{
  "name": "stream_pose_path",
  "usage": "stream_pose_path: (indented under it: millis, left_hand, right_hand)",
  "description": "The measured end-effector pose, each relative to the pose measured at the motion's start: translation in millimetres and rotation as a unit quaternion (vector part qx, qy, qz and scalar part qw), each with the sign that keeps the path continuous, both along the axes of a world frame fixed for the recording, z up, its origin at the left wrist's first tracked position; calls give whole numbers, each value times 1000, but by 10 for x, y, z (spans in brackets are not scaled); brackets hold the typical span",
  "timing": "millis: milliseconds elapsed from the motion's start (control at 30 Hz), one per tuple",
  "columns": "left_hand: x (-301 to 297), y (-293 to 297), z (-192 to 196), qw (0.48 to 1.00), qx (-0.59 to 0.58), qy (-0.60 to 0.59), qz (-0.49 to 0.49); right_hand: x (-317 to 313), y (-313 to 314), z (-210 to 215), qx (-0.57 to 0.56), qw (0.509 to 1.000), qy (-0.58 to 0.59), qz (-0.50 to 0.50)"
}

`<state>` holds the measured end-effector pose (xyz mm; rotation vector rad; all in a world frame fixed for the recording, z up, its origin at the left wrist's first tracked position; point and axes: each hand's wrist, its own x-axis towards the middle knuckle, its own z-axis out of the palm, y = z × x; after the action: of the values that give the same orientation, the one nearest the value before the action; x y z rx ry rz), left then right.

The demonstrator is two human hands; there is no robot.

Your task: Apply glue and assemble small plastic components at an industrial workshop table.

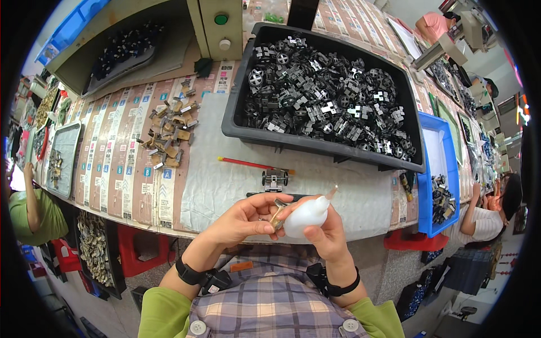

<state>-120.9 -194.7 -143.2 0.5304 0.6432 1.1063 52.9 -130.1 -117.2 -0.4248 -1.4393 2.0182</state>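
In front of my chest, my left hand (238,221) pinches a small tan-and-grey metal piece (277,216) between thumb and fingers. Wrapped round a white squeeze bottle (304,219) is my right hand (332,236). The bottle lies tilted, its thin nozzle pointing up and right, away from the metal piece. Just beyond my hands, a small dark wheeled chassis (275,180) rests on the pale sheet (355,197). Behind it lies a thin red stick (248,164) with a yellow end. A dark bar, partly covered by my fingers, is on the sheet too.
A large black bin (315,147) full of wheeled chassis pieces stands beyond the sheet. Loose tan metal pieces (169,135) are heaped to its left. On the right sits a blue tray (424,197) with metal parts. Red stools (143,253) stand below the table; other people work at both sides.
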Motion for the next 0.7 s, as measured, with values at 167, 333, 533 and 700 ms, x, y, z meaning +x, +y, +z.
stream_pose_path:
  millis: [167, 333, 533, 700]
  left_hand:
    - [-3, -8, -16, 997, 41, 33, 50]
    - [6, -3, 37, 989, 55, 73, 116]
    - [95, -35, 16, 978, 68, 110, 160]
    - [102, -57, -14, 972, 82, 137, 173]
  right_hand:
    - [5, 39, 36, 20, 995, -19, -94]
    - [208, 41, 39, 95, 959, -84, -252]
    - [132, -68, 102, 178, 892, -121, -398]
    - [138, -105, 67, 265, 880, -52, -391]
